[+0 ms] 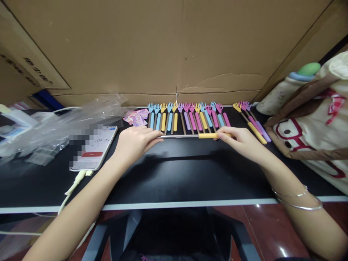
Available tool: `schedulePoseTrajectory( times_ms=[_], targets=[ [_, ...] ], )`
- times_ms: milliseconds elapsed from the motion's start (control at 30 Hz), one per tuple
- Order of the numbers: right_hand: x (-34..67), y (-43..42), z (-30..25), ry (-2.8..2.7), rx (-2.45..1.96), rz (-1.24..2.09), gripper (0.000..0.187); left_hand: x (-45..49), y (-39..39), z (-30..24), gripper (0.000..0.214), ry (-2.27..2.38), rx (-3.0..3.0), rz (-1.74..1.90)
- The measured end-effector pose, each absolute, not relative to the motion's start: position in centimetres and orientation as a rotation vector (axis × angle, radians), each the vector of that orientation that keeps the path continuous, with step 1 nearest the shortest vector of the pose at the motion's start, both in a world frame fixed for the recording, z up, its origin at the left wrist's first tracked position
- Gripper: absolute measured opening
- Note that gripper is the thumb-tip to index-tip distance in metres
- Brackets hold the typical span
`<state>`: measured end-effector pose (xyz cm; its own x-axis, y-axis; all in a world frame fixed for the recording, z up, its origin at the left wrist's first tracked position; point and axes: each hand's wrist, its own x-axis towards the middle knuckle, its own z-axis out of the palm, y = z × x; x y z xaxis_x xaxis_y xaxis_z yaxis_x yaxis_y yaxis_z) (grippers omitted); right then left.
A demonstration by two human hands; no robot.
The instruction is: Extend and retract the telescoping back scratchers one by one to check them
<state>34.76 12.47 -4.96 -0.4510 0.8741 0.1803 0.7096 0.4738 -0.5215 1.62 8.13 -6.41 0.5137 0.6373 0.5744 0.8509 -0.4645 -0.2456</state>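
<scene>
Between my two hands a back scratcher (185, 136) with a metal rod and a yellow handle is held level above the black table (174, 181). My left hand (137, 140) is closed round the rod's left end, hiding that end. My right hand (237, 140) pinches the yellow handle on the right. Just behind, a row of back scratchers (190, 121) in blue, yellow, purple and pink lies with the claw heads away from me. A smaller group of yellow, pink and purple back scratchers (257, 127) lies apart on the right.
On the left lie a phone (94, 156) with a plugged-in cable (72, 188), crumpled clear plastic bags (73, 121) and pink cards (136, 117). A cream cloth bag (318, 130) and a bottle (282, 90) stand on the right. A cardboard wall (168, 47) closes off the back.
</scene>
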Motion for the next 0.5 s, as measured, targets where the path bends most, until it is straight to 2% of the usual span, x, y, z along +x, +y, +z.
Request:
schedulePoseTrajectory(
  times_ms=[300,500],
  targets=[
    [34.76,12.31,-5.00,-2.309,-1.357,0.447,0.041,1.54,8.15,-6.56,0.037,-1.250,-2.279,-0.537],
    [35.05,12.54,-5.43,-2.286,-1.306,0.418,0.033,1.68,8.25,-6.68,0.041,-1.320,-2.343,-0.482]
  ],
)
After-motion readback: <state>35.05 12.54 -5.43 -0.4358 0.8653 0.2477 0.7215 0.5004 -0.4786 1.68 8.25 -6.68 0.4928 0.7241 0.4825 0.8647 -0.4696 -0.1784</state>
